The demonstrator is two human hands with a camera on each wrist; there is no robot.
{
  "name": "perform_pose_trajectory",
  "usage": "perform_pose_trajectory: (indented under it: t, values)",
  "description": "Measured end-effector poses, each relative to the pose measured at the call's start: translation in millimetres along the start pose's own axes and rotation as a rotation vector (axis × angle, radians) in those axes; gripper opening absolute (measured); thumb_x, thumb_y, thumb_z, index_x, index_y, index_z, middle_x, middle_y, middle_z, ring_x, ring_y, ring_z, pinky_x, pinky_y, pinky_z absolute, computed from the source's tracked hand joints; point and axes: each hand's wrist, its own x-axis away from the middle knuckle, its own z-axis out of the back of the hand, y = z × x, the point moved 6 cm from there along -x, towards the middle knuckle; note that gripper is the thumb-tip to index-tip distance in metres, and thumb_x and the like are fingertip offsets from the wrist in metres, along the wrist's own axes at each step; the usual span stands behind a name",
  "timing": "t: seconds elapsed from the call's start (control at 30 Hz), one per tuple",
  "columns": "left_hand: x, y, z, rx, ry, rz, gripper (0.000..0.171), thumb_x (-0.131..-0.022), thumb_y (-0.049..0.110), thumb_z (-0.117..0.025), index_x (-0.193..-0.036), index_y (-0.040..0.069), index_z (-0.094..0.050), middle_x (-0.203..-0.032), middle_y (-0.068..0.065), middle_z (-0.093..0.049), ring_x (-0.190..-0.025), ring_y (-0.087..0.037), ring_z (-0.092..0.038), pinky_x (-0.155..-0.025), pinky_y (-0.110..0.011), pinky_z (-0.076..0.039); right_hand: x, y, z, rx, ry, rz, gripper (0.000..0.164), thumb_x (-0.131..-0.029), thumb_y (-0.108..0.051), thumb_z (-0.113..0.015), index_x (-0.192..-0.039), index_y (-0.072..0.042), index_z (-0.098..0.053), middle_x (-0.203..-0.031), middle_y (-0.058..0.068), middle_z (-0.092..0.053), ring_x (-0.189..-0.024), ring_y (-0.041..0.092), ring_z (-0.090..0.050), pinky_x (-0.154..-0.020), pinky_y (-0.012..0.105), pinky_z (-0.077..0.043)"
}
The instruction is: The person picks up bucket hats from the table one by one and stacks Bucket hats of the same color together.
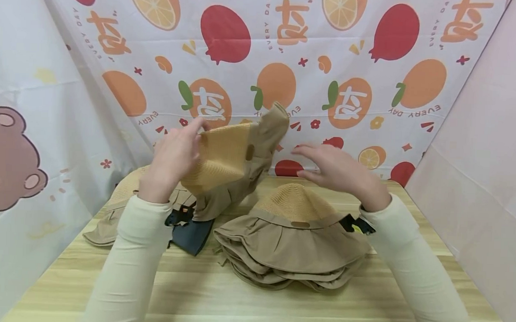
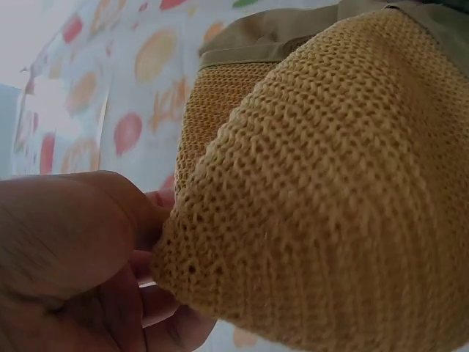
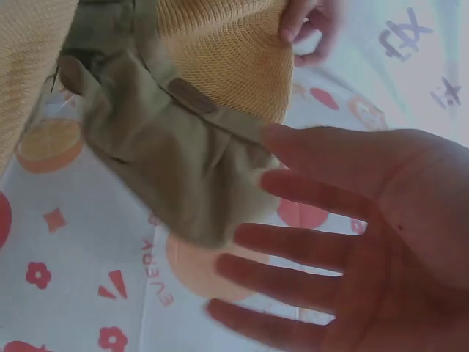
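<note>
My left hand (image 1: 177, 153) pinches the top of a sun hat's yellow knitted crown (image 1: 224, 152), holding it tipped sideways above the table. Its khaki cloth brim (image 1: 258, 165) hangs to the right, with a small brown tag on the band. In the left wrist view, the thumb and fingers grip the tip of the knitted crown (image 2: 315, 191). My right hand (image 1: 334, 166) is in the air with fingers spread, holding nothing. Just below it, several similar hats lie stacked, the top hat (image 1: 296, 228) with its crown up.
Another khaki and yellow hat (image 1: 111, 217) lies at the left, partly behind my left arm. Beside it is a dark blue item (image 1: 191, 237). The wooden table (image 1: 202, 296) is backed by a fruit-print curtain (image 1: 253, 52), with pale cloth on both sides.
</note>
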Motion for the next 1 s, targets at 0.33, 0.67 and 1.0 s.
perform_pose_trajectory:
  t: [0.33, 0.67, 1.0]
  values:
    - [-2.0, 35.5, -18.5, -0.054, -0.066, -0.077, 0.029, -0.092, 0.001, -0.049, -0.110, 0.020, -0.060, -0.066, -0.007, -0.056, -0.054, -0.027, -0.047, -0.040, -0.037, -0.034, -57.9, -1.6, -1.3, 0.084, 0.026, -0.011, 0.053, -0.082, -0.024, -0.074, -0.130, -0.008, -0.057, -0.123, 0.008, -0.059, -0.104, 0.022, -0.056, -0.088, 0.038, -0.048]
    - [-4.5, 48.2, -23.1, -0.119, -0.126, -0.109, 0.030, -0.090, 0.000, -0.053, -0.106, 0.025, -0.059, -0.080, -0.004, -0.062, -0.063, -0.027, -0.052, -0.045, -0.042, -0.040, -76.2, 4.3, -22.7, 0.065, -0.138, -0.052, 0.013, -0.083, -0.028, -0.074, -0.083, -0.015, -0.070, -0.080, -0.003, -0.066, -0.074, 0.015, -0.057, -0.063, 0.032, -0.047]
    - [-4.7, 44.5, -20.8, -0.099, -0.121, -0.099, 0.019, -0.096, 0.012, -0.052, -0.111, 0.021, -0.061, -0.084, -0.009, -0.065, -0.064, -0.030, -0.056, -0.048, -0.046, -0.042, -80.3, 0.3, -22.5, 0.054, 0.008, -0.037, 0.011, -0.083, -0.016, -0.073, -0.073, -0.013, -0.071, -0.067, -0.003, -0.060, -0.065, 0.016, -0.051, -0.056, 0.028, -0.041]
